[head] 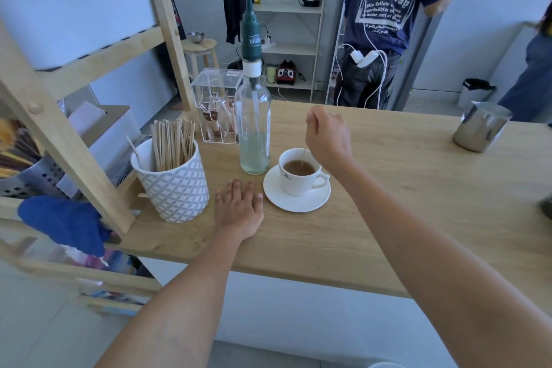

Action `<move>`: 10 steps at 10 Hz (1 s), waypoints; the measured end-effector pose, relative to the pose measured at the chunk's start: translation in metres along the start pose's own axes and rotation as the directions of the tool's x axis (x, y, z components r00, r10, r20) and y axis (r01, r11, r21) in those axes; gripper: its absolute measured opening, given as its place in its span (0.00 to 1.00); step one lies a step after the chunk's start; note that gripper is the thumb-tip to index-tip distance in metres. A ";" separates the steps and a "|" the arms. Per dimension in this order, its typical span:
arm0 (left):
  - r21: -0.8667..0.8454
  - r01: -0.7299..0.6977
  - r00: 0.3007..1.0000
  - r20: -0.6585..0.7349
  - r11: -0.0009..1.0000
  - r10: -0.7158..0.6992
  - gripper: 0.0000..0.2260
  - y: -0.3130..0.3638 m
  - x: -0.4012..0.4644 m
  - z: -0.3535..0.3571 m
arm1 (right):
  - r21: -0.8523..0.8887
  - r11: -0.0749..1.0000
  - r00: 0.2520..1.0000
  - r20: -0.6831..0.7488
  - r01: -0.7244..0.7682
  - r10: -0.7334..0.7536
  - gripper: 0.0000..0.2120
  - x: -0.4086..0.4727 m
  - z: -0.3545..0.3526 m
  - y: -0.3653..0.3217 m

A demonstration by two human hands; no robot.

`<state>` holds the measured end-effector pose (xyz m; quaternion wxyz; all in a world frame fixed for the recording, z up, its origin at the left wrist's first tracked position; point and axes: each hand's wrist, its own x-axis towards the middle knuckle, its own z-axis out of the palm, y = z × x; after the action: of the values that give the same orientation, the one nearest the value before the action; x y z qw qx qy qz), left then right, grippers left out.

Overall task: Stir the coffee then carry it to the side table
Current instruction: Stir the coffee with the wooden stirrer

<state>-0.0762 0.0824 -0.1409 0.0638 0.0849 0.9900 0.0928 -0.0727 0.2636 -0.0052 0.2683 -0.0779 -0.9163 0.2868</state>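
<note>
the cup sits on its saucer on the counter, just at 3 o'clock of the bottle. it holds coffee to a bit below the rim. the right hand hangs above it, fingers pinched closed on a thin stirrer whose tip dips into the drink. the left hand lies open and flat on the wood, empty, just at 9 o'clock of the saucer.

the cup and saucer look like glazed ceramic: stiff, breakable, smooth, and probably slick under dry fingers. the liquid will slosh, and the cup can slide on the saucer if tilted. best hold for carrying is likely the saucer rim from both sides, kept level, or the handle at 4 o'clock with the other hand under the saucer. the stirrer is light and bendy, so gentle stirring suits it.

the stirrer's upper part is hidden inside the fist, and its submerged tip is blurred. no side table can be picked out with certainty; a stool stands far at 11 o'clock.
</note>
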 end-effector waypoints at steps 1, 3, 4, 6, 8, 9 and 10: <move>0.000 0.008 1.000 0.000 1.000 -0.008 0.27 -0.003 0.000 0.000 | 0.067 0.998 0.999 0.048 0.002 -0.005 0.16 -0.001 0.006 -0.007; -0.020 0.001 1.000 0.000 1.000 -0.001 0.26 0.002 -0.001 0.000 | -0.075 0.997 0.999 -0.039 0.009 -0.012 0.14 0.002 0.002 0.002; -0.013 0.005 1.000 0.001 1.000 -0.005 0.26 0.002 -0.001 0.001 | 0.001 1.000 1.000 0.001 0.017 -0.017 0.15 0.005 0.006 -0.002; -0.017 -0.004 1.000 -0.006 1.000 0.004 0.27 0.002 0.000 0.002 | -0.076 0.997 1.000 0.004 0.009 -0.009 0.14 0.004 0.004 0.002; -0.004 -0.004 1.000 -0.005 1.000 0.004 0.27 0.001 0.000 0.002 | 0.052 0.999 1.000 0.026 -0.011 0.009 0.14 0.003 0.000 0.007; -0.002 -0.008 1.000 -0.004 1.000 0.008 0.27 0.001 0.000 0.001 | 0.168 0.982 0.994 -0.040 -0.090 0.098 0.13 0.003 -0.011 0.015; 0.000 -0.005 1.000 0.006 1.000 0.005 0.27 0.002 0.000 0.001 | 0.401 0.885 0.956 -0.065 -0.239 0.288 0.11 0.001 -0.018 0.031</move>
<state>-0.0755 0.0842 -0.1416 0.0664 0.0874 0.9896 0.0930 -0.0645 0.2986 -0.0098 0.2924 -0.1644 -0.8039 0.4911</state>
